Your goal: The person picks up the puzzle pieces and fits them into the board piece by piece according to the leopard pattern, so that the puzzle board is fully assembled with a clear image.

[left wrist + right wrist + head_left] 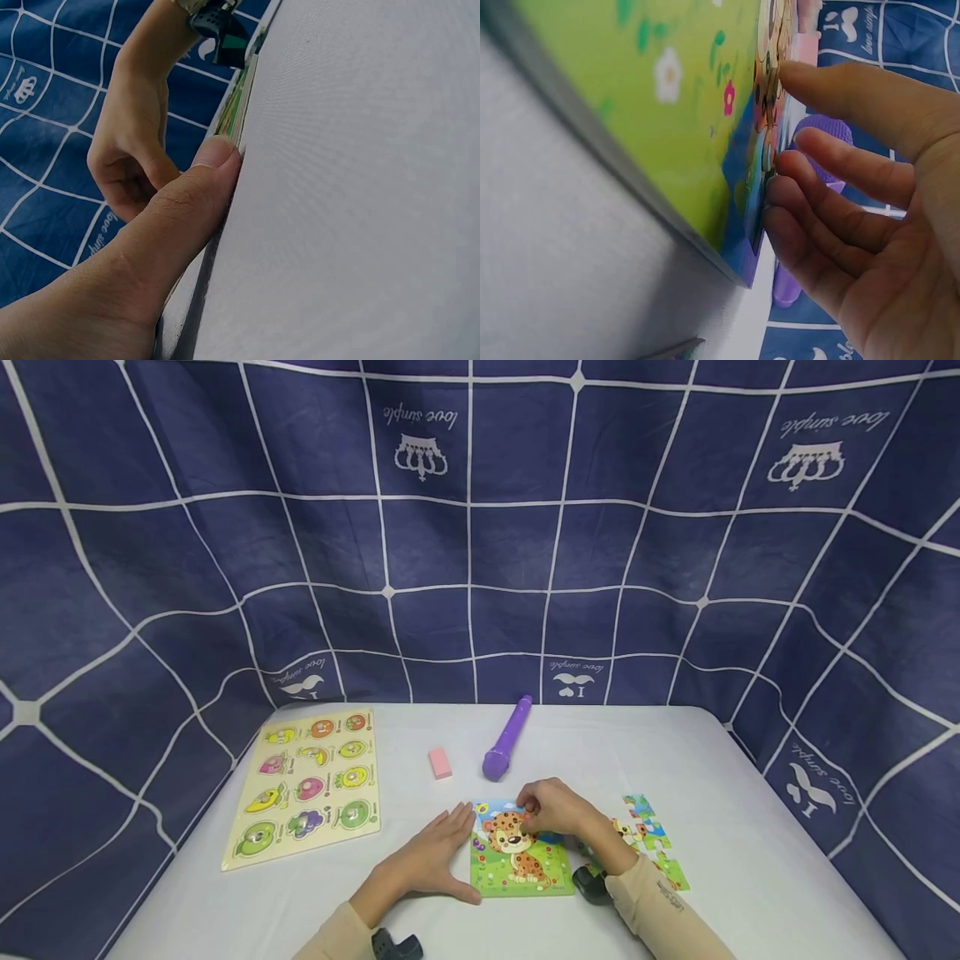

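Note:
A small jigsaw puzzle board point(495, 877) with a spotted leopard cub on green grass lies flat at the front middle. My left hand point(435, 852) rests along its left side, fingers spread. In the left wrist view the left thumb point(180, 202) touches the board's edge. Over the board's upper part, my right hand point(553, 806) pinches a small puzzle piece point(527, 816) between thumb and fingertips, right at the cub's ear. The right wrist view has these fingers close over the picture's far side, largely hiding the piece.
Several loose puzzle pieces point(651, 827) lie right of the board, partly under the right forearm. Behind are a pink block point(440, 763) and a purple toy microphone point(507, 739). A fruit peg board point(247, 810) lies at the left. A blue checked curtain point(510, 543) surrounds the white table point(750, 827).

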`<state>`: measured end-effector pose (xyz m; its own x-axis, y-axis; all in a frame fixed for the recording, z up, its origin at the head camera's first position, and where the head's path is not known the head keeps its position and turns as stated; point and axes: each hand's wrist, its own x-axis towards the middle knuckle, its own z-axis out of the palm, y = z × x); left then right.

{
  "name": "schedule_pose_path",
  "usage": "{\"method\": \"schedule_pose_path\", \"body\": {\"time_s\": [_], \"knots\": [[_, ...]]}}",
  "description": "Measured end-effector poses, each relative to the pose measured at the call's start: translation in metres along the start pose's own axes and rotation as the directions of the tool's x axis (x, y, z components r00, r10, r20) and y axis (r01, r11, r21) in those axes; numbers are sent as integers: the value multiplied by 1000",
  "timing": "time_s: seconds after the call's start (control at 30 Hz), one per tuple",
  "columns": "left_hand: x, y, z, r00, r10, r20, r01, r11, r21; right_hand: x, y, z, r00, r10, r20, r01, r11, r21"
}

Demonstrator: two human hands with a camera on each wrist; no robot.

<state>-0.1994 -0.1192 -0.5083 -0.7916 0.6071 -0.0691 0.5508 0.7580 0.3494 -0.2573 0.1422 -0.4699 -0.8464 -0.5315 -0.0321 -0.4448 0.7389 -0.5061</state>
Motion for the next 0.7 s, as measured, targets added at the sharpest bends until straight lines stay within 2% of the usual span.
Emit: {"method": "schedule_pose_path", "body": {"time_s": [0.3, 0.7], "knots": [[0, 0, 0, 1000, 8, -1, -8, 1000, -6, -1, 1, 1, 1000, 19, -4, -19, 1000, 0], [0, 2, -1, 1000, 4, -3, -4, 1000, 6, -1, 0, -4, 1000, -25, -15, 26, 999, 29]]}}
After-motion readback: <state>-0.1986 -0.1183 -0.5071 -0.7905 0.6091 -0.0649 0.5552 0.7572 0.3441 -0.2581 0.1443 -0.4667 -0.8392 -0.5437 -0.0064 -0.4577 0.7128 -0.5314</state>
